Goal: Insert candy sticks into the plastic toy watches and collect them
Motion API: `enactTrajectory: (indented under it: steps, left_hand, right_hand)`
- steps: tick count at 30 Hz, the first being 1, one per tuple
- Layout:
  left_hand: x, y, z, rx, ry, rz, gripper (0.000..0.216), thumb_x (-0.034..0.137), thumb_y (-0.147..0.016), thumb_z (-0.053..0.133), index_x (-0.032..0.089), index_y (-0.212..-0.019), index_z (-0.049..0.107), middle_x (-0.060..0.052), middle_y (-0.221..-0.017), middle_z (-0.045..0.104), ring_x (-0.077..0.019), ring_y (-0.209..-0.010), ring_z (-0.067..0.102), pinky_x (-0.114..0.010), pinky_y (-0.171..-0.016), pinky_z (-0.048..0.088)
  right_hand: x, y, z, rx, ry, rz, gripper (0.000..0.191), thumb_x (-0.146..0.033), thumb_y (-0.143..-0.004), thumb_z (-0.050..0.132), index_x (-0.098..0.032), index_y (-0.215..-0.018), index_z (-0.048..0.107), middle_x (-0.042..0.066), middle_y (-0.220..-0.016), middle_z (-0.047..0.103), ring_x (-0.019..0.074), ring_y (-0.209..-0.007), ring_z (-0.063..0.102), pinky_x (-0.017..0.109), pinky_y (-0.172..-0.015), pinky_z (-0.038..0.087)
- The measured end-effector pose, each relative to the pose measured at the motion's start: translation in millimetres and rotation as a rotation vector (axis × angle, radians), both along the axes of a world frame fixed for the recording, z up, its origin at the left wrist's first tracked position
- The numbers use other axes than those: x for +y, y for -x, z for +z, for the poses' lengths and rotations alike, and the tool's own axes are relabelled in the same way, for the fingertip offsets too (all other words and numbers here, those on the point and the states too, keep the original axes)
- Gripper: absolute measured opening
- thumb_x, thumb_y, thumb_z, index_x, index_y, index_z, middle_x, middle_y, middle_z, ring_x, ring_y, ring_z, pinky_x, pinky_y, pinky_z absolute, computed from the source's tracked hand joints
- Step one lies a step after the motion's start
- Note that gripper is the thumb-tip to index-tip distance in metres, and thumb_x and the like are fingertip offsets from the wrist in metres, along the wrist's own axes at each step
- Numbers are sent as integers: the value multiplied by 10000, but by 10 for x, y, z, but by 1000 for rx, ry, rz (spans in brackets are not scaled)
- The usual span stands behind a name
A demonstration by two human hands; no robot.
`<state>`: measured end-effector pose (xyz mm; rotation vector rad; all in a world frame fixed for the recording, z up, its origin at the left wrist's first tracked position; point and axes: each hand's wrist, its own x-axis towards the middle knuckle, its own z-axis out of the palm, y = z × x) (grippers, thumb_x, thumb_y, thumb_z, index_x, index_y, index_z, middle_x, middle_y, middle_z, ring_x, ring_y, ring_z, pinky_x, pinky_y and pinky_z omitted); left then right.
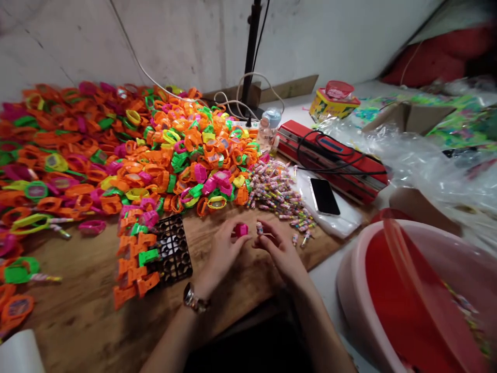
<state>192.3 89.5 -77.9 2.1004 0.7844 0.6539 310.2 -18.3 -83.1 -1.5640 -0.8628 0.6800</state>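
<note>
Between the thumb and fingers of my left hand (pixel 225 246) is a small magenta piece (pixel 242 229), raised above the near middle of the wooden counter (pixel 85 316). My right hand (pixel 278 248), just beside it, pinches a small wrapped stick (pixel 259 227), pale with coloured print, held roughly upright between thumb and fingertips. The two pieces face each other and stand apart. I wear a metal-banded wristwatch (pixel 195 299) on my left wrist.

Left of my hands lies a black grid tray (pixel 190 261) with round openings; along its left side runs a stacked row of toy watches (pixel 135 254), mostly orange, with green and magenta among them. Beyond the tray, a broad heap of similar watches (pixel 128 155) in orange, magenta, green and yellow covers the far left of the counter and reaches back towards the wall (pixel 186 41).

Ahead of my right hand is a smaller heap of wrapped sticks (pixel 275 189), a few lying loose at its near edge. To its right, a phone (pixel 325 197) rests on clear plastic (pixel 345 221), in front of a long red device (pixel 349 178) with a black cable (pixel 324 147) lying across it. Nearest me at the right stands a pale pink basin (pixel 351 269) containing red plastic (pixel 384 290) and more small wrapped pieces.
</note>
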Motion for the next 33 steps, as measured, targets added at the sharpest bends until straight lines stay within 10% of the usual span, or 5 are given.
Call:
enactTrajectory:
  steps: [10,22,33]
  left_hand:
    - [-211,551,477,-72,-304,24,357,229,-818,704,217,-1160,605,-53,-1065,688,-197,-1005,622,-349,-872,535]
    - [-525,999,858,157,-822,27,255,80,-890,542,-6,-1115,625,-156,-1053,704,-246,-949,617,-347,-812,581]
    - [-843,1746,680,268,-688,119,349,86,-940,425,36,-1267,536,-151,-1132,693,-242,-1013,640,-352,-845,588]
  right_hand:
    - [-119,291,627,67,-19,180,257,-381,-890,569,-223,-1084,628,11,-865,650,138,-805,616,245,-733,507]
    - [-191,665,696,-103,20,346,213,-335,-900,572,-246,-1047,698,43,-1050,728,165,-973,683,248,-863,547]
    - [-186,1294,466,-187,12,539,229,-268,-963,464,-227,-1081,656,66,-944,695,165,-835,660,269,-730,559]
